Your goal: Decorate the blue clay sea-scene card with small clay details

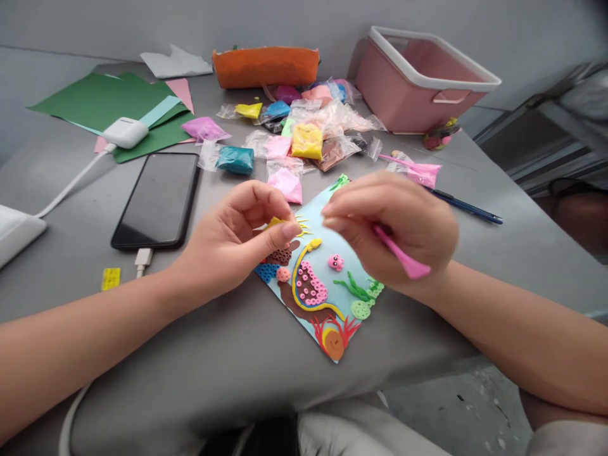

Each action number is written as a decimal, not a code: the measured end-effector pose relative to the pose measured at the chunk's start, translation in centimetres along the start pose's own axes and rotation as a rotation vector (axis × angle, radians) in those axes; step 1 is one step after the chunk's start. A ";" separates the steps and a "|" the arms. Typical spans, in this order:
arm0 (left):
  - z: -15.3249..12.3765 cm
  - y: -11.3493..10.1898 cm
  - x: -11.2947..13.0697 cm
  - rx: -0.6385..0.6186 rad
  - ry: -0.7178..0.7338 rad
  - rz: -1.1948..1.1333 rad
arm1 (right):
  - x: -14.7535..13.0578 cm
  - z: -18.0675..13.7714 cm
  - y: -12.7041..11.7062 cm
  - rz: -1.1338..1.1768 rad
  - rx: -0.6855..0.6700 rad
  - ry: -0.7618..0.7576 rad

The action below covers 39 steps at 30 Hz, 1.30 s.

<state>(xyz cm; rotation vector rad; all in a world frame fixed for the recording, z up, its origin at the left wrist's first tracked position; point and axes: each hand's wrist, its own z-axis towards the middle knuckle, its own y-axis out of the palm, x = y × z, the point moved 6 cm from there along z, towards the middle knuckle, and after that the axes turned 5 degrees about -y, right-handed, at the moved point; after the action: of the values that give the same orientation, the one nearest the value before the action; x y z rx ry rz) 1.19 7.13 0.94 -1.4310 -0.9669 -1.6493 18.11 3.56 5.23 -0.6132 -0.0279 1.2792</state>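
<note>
A light blue card (332, 278) with a clay picture lies on the grey table (228, 367): a yellow sun, a pink and yellow curved shape, green weeds and a red and orange piece at its near corner. My left hand (237, 237) hovers over the card's left edge, thumb and fingers pinched together on something I cannot make out. My right hand (392, 228) is closed over the card's right side and holds a pink modelling tool (403, 258), whose blunt end sticks out towards my wrist. The fingertips of both hands almost meet above the sun.
Several small bags of coloured clay (306, 140) lie behind the card. A black phone (159, 199) on a cable lies at left, with a white earbud case (126, 132) and green paper (102, 101). An orange pencil case (266, 66), a pink basket (418, 79) and a blue pen (468, 208) are also present.
</note>
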 end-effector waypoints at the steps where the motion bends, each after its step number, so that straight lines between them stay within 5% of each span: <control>1: 0.0 -0.2 0.0 0.025 0.008 0.020 | 0.5 -0.1 -0.3 0.041 0.041 0.084; 5: -0.1 -0.5 -0.1 0.075 0.008 0.109 | 1.8 -0.8 -0.6 0.151 0.065 0.285; 18: -0.8 -0.8 -0.1 0.092 0.078 0.144 | 0.2 0.2 0.0 -0.126 -0.229 -0.009; 25: -0.7 -0.8 0.6 0.115 0.115 0.313 | 0.1 0.3 0.1 -0.112 -0.210 -0.055; 31: -0.7 -1.0 -0.1 0.100 0.058 0.107 | 0.0 0.0 0.3 -0.101 -0.217 -0.059; 39: -0.9 -0.3 0.6 0.053 0.128 0.182 | -0.3 0.1 0.4 -0.093 -0.199 -0.082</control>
<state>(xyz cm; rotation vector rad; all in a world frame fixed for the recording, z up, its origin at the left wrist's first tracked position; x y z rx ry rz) 0.41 6.41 1.39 -1.3201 -0.7797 -1.5491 17.64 3.40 5.21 -0.7218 -0.2513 1.2191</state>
